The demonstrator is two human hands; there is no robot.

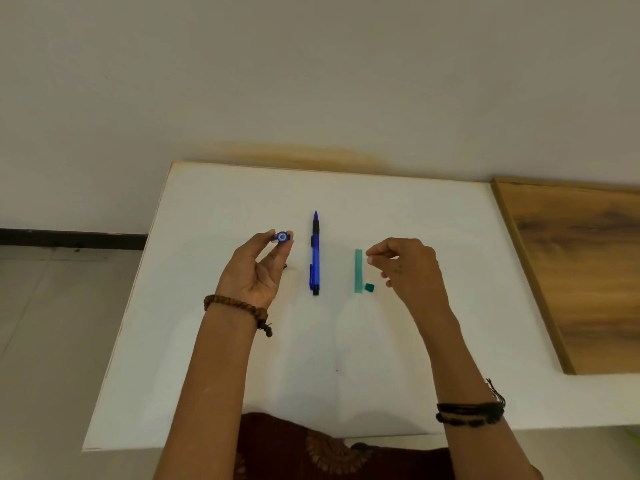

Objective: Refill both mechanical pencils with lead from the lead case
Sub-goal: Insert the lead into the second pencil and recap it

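- Above the white tabletop (214, 341), the left hand (254, 268) is raised palm-up, its wrist ringed by a brown bead bracelet (235, 306).
- Its grip is narrow: thumb and fingertips pinch a blue mechanical pencil (282, 236) near its end.
- That held pencil points its long axis almost straight at the camera, so only its round open end shows as a pale ring; the rest of the barrel is hidden behind the fingers.
- The right hand (403, 266) hovers above the tabletop, fingers curled, thumb and forefinger pressed tip to tip at its left side. Whether a lead sits in that pinch cannot be told; nothing is visible between the tips.
- Dark cord bracelets (469, 414) circle the right forearm.
- A second blue pencil (315, 252) lies flat between the two hands, long axis running away from the person, its tip at the far end and black grip sleeve just behind it.
- The green lead case (358, 270) lies parallel to it, just left of the right hand's fingertips, with its small green cap (369, 287) loose beside the near end.
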